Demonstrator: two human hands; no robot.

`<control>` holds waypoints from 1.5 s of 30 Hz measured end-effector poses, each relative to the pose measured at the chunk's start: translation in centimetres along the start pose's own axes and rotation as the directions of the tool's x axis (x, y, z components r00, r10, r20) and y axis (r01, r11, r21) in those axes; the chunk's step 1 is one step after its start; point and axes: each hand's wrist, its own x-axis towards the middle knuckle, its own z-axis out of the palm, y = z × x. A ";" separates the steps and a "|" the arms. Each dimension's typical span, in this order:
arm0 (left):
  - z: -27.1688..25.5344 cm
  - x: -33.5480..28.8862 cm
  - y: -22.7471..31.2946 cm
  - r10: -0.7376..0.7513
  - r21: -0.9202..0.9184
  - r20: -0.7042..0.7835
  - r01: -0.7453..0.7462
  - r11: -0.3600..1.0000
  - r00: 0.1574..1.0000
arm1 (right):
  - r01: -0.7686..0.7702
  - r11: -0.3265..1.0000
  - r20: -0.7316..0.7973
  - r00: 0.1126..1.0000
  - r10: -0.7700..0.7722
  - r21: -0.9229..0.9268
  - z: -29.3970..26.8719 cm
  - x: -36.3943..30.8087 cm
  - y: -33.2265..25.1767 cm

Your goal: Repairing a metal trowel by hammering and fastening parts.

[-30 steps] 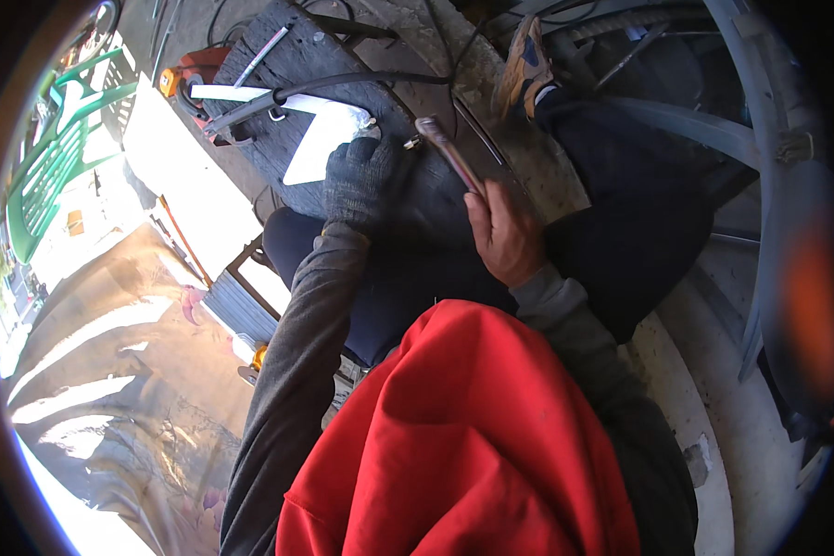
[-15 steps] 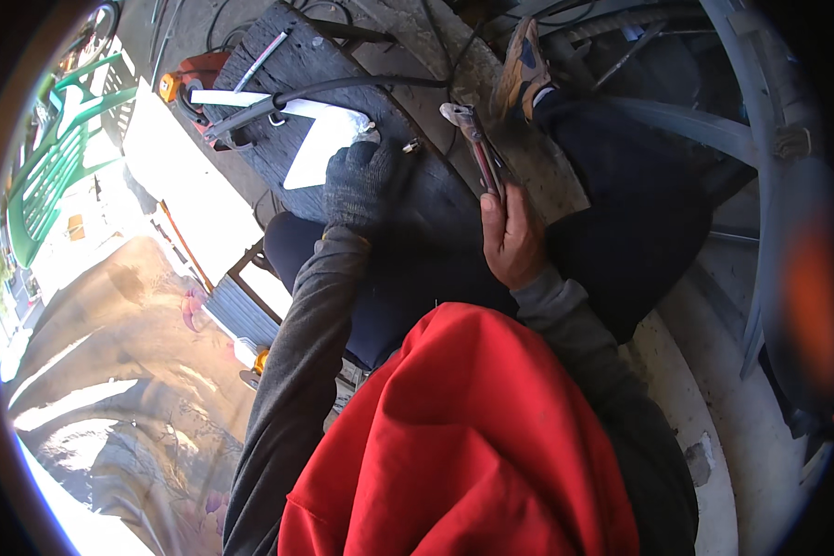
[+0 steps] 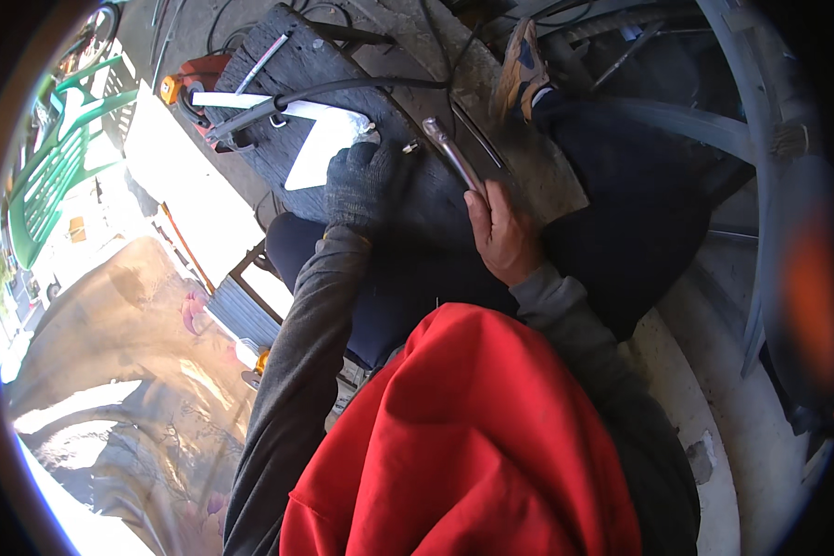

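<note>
Metal tool (image 3: 455, 156) in the bare right hand (image 3: 507, 233)

Half a second ago the metal tool (image 3: 454, 159) was swung away to the right, its head well apart from the small brass-coloured piece (image 3: 410, 146); its head has since come back leftward and is near that piece again, beside the edge of the dark wooden surface (image 3: 352, 67). The shaft, steeper then, now slants more to the upper left. Reddish tints on it in both earlier views have given way to a silvery grey. The right hand (image 3: 508, 236) has shifted slightly left with it since half a second ago. On the tan cloth (image 3: 125, 287), the long upper sunlit streak has gone, and a short bright one shows farther right
</note>
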 end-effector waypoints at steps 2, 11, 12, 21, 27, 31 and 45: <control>-0.3 0.1 0.2 0.005 0.008 -0.022 -0.005 1.000 1.000 | 0.028 1.000 -0.027 0.999 -0.029 -0.010 -0.3 0.0 -0.5; -0.2 -0.1 -0.2 0.014 0.019 0.012 -0.014 1.000 1.000 | 0.002 0.999 0.019 1.000 -0.001 -0.038 -0.1 0.1 0.3; -0.3 -0.1 -0.3 0.019 0.014 -0.001 -0.019 1.000 1.000 | -0.051 0.995 0.156 0.986 0.065 -0.091 0.1 0.2 0.7; -1.9 0.8 0.4 -0.049 -0.150 0.127 0.068 0.986 0.991 | -0.090 0.995 -0.005 0.996 0.091 0.048 -0.7 0.2 0.2; -5.9 -3.1 1.8 -0.061 -0.190 -0.079 0.045 0.981 0.995 | -0.034 0.999 -0.024 0.999 0.035 0.025 0.1 -0.4 0.9; -11.3 -4.5 5.2 -0.178 -0.360 -0.304 0.060 0.931 0.936 | 0.153 0.979 0.120 0.983 -0.137 -0.137 0.2 -0.4 0.9; -18.3 -7.1 7.0 -0.066 -0.312 -0.515 -0.115 0.943 0.854 | 0.335 0.906 0.227 0.933 -0.280 -0.260 1.6 0.0 0.7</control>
